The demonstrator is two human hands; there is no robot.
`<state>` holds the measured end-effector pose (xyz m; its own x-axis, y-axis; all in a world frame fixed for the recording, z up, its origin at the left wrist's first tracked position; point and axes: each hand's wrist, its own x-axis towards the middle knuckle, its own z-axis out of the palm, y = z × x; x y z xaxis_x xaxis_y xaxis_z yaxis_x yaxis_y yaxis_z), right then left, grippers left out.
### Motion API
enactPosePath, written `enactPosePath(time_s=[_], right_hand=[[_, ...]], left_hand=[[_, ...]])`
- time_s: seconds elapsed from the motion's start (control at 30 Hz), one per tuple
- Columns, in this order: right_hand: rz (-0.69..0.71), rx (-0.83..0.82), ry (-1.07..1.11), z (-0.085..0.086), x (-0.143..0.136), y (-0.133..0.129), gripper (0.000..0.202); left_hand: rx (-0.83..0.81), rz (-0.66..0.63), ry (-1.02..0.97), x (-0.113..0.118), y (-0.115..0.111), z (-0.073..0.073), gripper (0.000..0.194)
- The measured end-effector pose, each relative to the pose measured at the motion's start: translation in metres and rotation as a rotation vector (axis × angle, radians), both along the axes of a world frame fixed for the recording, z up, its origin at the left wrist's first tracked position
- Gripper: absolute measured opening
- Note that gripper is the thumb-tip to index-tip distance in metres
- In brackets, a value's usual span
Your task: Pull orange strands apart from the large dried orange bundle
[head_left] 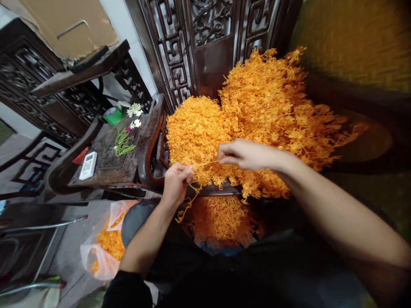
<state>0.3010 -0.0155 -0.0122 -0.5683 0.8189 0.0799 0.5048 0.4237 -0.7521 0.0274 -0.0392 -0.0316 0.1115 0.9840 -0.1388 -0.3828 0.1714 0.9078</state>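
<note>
My left hand (178,179) is closed in a pinch on a thin orange plastic flower stem (207,163), whose loose end dangles below the fingers. Its other end runs to my right hand (234,154), also closed, with the fingertips partly hidden. Both hands hover in front of a big heap of orange stems with small star-like blossoms (266,102). A rounder, denser orange pile (199,119) adjoins it on the left, just behind my hands. Under the seat edge, between my knees, more orange strands (224,216) fill a container that is mostly hidden.
The heaps rest on a dark carved wooden bench (213,64). On a side table (111,171) at left lie a white remote control (88,165), a green tape roll (113,115) and green stems (123,142). A plastic bag (107,256) with orange pieces stands on the floor.
</note>
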Motion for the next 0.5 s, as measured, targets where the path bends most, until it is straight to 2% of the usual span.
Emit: enactPosePath(time_s=[0.1, 0.17, 0.23, 0.3, 0.4, 0.5], right_hand=[[-0.251, 0.015, -0.108, -0.003, 0.055, 0.012, 0.012], [-0.405, -0.023, 0.055, -0.008, 0.070, 0.014, 0.015], [-0.427, -0.118, 0.359, -0.011, 0.064, 0.008, 0.029], [-0.372, -0.234, 0.602, -0.012, 0.043, -0.002, 0.045], [-0.340, -0.341, 0.759, -0.007, 0.012, -0.017, 0.057], [-0.369, -0.374, 0.851, -0.002, -0.002, -0.023, 0.057]], left_hand=[[0.078, 0.092, 0.029, -0.014, -0.001, 0.007, 0.044], [0.085, 0.097, -0.014, -0.020, -0.002, 0.011, 0.044], [0.046, 0.047, -0.046, -0.022, -0.004, 0.013, 0.042], [0.021, 0.014, -0.060, -0.020, -0.006, 0.013, 0.042], [0.025, 0.024, -0.096, -0.019, -0.006, 0.013, 0.042], [0.038, 0.029, -0.128, -0.020, -0.004, 0.014, 0.040]])
